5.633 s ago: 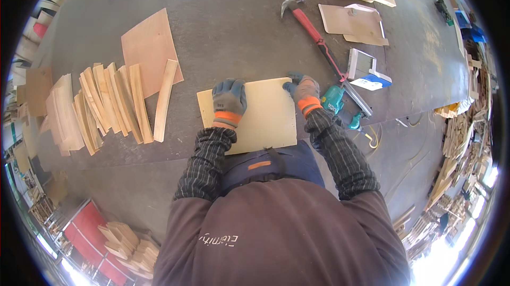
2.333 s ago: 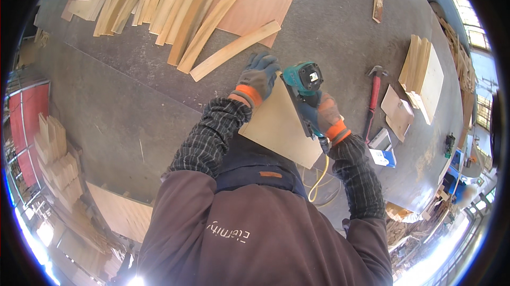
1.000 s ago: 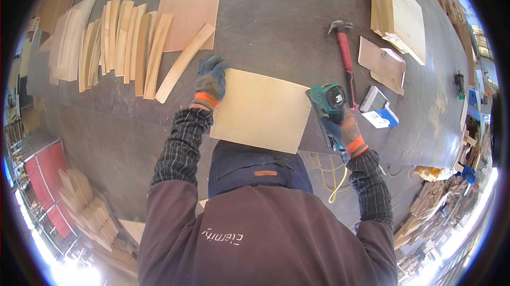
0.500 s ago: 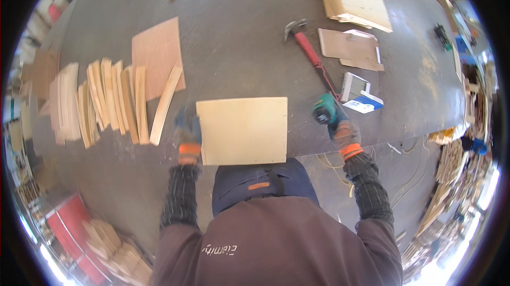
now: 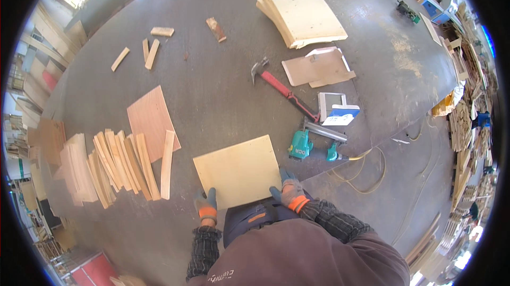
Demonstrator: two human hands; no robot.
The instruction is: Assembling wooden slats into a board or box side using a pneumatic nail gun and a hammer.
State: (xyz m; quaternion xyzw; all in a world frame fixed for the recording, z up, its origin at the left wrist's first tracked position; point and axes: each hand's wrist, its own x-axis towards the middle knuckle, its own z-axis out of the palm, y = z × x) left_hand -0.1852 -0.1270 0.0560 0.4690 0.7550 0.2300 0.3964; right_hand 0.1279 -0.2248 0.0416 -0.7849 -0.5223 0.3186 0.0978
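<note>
A pale, square-cut plywood board (image 5: 236, 166) lies at the table's near edge, against my body. My left hand (image 5: 206, 204), in a grey-blue glove with an orange cuff, grips its lower left side. My right hand (image 5: 288, 191), gloved the same, is closed on its lower right side. A teal nail gun (image 5: 301, 144) with a yellow hose lies just beyond the board's right side. Behind it rest a hammer (image 5: 281, 87) with a red-and-black handle and an opened white-and-blue box (image 5: 338, 112). A row of wooden strips (image 5: 123, 158) and a reddish plywood sheet (image 5: 149, 116) lie to the left.
On the metal table (image 5: 212, 84) are a stack of pale boards (image 5: 304, 15), a brown cardboard piece (image 5: 313, 68), several short offcuts (image 5: 162, 31) and a dark green tool (image 5: 408, 11). Loose hose loops (image 5: 366, 180) hang at the right front. Timber piles (image 5: 462, 142) line the right.
My right hand has let go of the nail gun, which now lies on the table, and has moved to the board's right side. My left hand has also shifted to the board's lower corner.
</note>
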